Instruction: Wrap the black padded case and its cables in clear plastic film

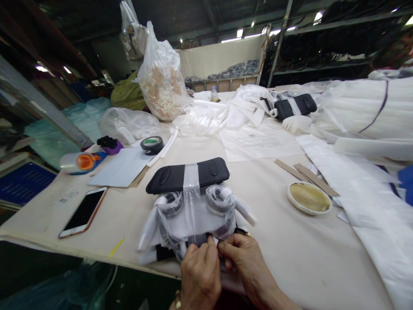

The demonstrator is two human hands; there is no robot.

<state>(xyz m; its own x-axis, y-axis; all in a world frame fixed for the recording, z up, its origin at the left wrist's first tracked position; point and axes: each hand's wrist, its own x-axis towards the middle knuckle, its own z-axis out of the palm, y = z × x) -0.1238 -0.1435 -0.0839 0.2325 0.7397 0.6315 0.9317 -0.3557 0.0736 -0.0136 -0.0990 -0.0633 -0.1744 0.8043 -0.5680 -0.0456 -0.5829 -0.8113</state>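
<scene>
A bundle lies in front of me near the table's front edge. Its black padded piece (206,173) is bound by a clear plastic band (191,183), and below sit coiled straps (221,199) in plastic film and white foam. At the bundle's near end, my left hand (200,271) is closed, thumb against a dark part. Right beside it my right hand (243,260) pinches with thumb and forefinger. A small white bit shows between the two hands. The fingers hide most of what they grip, so I cannot make it out.
On the left are a phone (84,212), black tape roll (152,145), paper sheet (118,167) and clear tape on a dispenser (79,162). To the right are a round dish of yellowish paste (309,197) and cardboard strips (314,178). Behind stands another black padded piece (295,106).
</scene>
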